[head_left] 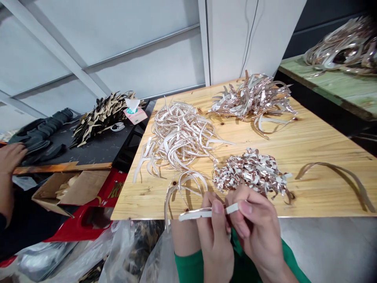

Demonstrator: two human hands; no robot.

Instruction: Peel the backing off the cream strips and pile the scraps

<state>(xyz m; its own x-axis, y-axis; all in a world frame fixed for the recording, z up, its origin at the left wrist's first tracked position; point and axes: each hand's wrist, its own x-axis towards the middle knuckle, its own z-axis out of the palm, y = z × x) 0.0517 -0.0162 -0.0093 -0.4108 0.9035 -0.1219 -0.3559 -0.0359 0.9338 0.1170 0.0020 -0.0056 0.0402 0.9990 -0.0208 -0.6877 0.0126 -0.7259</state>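
Both my hands are at the table's front edge, close together. My left hand (216,232) pinches a narrow strip (194,215), white on one face and shiny rose gold at its edge, between thumb and fingers. My right hand (256,224) pinches a short white length of strip (232,208) beside it; whether the two lengths are joined is hidden by my fingers. Just beyond my hands lies a heap of short rose-gold and white pieces (250,171). Left of it, a tangle of long strips (182,135) spreads on the wooden table (312,137), with a few strips (173,188) trailing over the front edge.
Another strip bundle (256,96) lies at the table's back, and one curved strip (341,169) at right. A dark table (94,151) at left carries black-and-tan pieces (101,114) and a tissue box (135,114). Another person's hand (13,155) rests there. Plastic bags (123,251) lie below.
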